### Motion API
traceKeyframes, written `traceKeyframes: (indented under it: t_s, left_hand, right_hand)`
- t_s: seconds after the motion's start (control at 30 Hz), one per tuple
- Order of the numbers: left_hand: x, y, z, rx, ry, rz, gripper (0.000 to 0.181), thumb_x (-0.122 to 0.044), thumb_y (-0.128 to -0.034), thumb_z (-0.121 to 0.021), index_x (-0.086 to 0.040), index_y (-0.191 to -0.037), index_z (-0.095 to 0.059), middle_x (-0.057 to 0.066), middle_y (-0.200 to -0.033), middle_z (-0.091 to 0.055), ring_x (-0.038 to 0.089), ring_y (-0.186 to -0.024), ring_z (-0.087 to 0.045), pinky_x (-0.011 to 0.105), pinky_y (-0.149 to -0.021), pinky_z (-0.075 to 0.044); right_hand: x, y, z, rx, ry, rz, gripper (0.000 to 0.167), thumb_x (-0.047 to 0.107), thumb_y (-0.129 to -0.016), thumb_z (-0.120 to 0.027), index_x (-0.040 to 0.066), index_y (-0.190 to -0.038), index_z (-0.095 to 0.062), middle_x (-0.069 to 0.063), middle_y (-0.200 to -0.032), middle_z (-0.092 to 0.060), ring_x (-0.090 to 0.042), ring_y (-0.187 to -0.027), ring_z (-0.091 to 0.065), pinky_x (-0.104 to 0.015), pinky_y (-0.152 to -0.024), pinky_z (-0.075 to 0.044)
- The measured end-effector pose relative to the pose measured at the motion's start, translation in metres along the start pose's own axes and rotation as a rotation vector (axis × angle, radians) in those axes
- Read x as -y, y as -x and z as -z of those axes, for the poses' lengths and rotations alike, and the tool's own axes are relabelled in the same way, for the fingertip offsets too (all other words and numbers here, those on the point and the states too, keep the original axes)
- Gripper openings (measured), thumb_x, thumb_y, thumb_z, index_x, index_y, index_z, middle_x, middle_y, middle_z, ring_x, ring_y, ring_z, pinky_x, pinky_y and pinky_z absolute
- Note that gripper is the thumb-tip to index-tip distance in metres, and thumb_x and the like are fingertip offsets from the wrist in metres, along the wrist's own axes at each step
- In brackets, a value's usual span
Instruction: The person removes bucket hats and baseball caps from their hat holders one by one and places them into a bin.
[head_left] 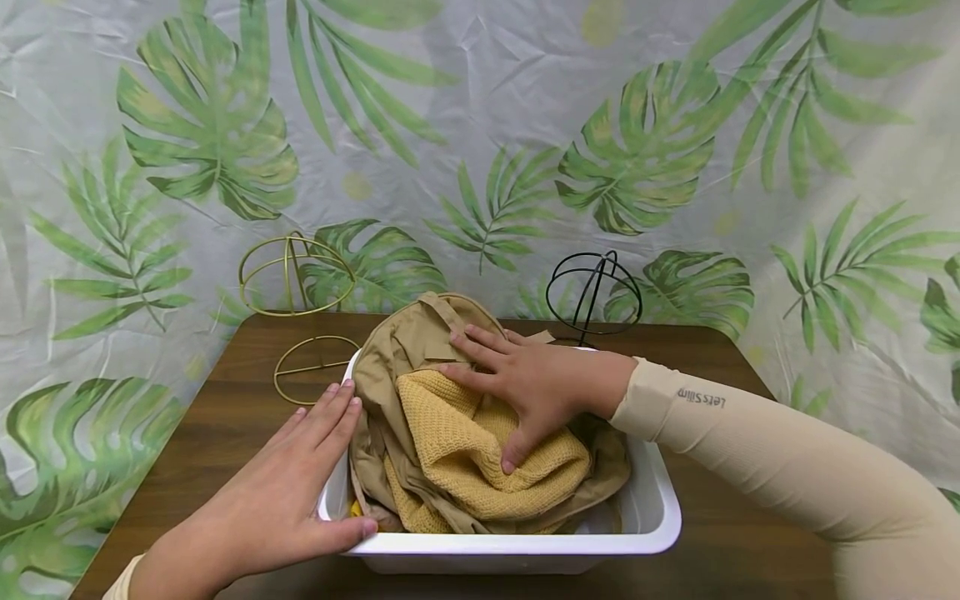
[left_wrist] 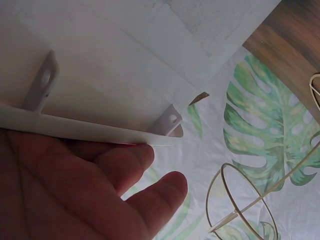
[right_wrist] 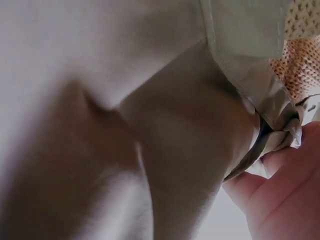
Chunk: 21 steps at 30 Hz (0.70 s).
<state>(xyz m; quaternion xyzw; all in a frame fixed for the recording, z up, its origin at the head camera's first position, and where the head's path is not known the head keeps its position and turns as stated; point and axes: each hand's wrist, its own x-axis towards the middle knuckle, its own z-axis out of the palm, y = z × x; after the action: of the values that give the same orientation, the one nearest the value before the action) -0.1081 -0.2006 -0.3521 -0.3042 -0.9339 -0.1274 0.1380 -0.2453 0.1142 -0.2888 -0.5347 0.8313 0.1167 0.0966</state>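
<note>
A white plastic tub [head_left: 517, 545] stands on the table, filled with clothing. On top lies a yellow knit garment [head_left: 465, 450], bunched up, with a khaki cloth garment [head_left: 378, 358] around and behind it. My right hand [head_left: 536, 383] rests on both fabrics, fingers spread, thumb on the knit. Khaki cloth [right_wrist: 175, 125] fills most of the right wrist view beside that hand's fingers. My left hand [head_left: 288, 483] lies along the tub's left rim, fingers extended, thumb at the front left corner. In the left wrist view, its fingers [left_wrist: 130, 165] touch the rim's edge [left_wrist: 100, 131].
Behind the tub stand a gold wire rack [head_left: 296, 315] at the left and a black wire rack [head_left: 581, 333] at the right. The wooden table [head_left: 225, 442] has a leaf-print curtain [head_left: 487, 108] behind it. A bit of yellow shows inside the tub's left corner.
</note>
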Motion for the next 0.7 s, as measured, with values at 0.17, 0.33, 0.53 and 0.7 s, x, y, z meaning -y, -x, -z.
traceKeyframes:
  t_s: [0.17,0.33,0.53,0.7]
  left_hand:
    - [0.001,0.000,-0.001,0.011,0.006,0.008,0.107,-0.069,-0.0813,-0.064,0.006,-0.151,-0.033,0.018,-0.162,-0.018,0.033,-0.148,-0.020,0.053,-0.112,-0.028]
    - [0.001,0.000,-0.001,0.017,0.006,0.009,0.108,-0.071,-0.0819,-0.062,0.006,-0.151,-0.033,0.017,-0.163,-0.017,0.033,-0.148,-0.021,0.053,-0.112,-0.028]
    - [0.001,0.000,-0.002,0.012,0.003,0.005,0.108,-0.072,-0.0820,-0.061,0.007,-0.151,-0.032,0.019,-0.162,-0.018,0.032,-0.148,-0.020,0.052,-0.112,-0.027]
    - [0.002,0.000,-0.002,0.005,0.006,0.000,0.108,-0.071,-0.0822,-0.061,0.007,-0.151,-0.032,0.019,-0.162,-0.017,0.033,-0.148,-0.021,0.049,-0.114,-0.025]
  right_hand:
    - [0.006,0.000,-0.005,0.003,0.048,0.009,0.124,0.094,-0.068,-0.046,0.025,-0.161,0.000,-0.011,-0.164,0.017,-0.029,-0.149,0.018,-0.056,-0.116,-0.014]
    - [0.013,0.001,-0.008,0.012,0.090,0.012,0.123,0.093,-0.068,-0.049,0.026,-0.161,-0.002,-0.010,-0.164,0.017,-0.030,-0.149,0.017,-0.056,-0.115,-0.019]
    - [0.022,0.003,-0.011,0.029,0.120,0.035,0.121,0.092,-0.068,-0.050,0.025,-0.161,-0.014,-0.012,-0.165,0.011,-0.031,-0.150,0.013,-0.055,-0.116,-0.018]
    - [0.027,0.002,-0.015,0.028,0.159,0.039,0.120,0.093,-0.066,-0.051,0.023,-0.159,-0.023,-0.014,-0.165,0.007,-0.031,-0.150,0.011,-0.057,-0.116,-0.017]
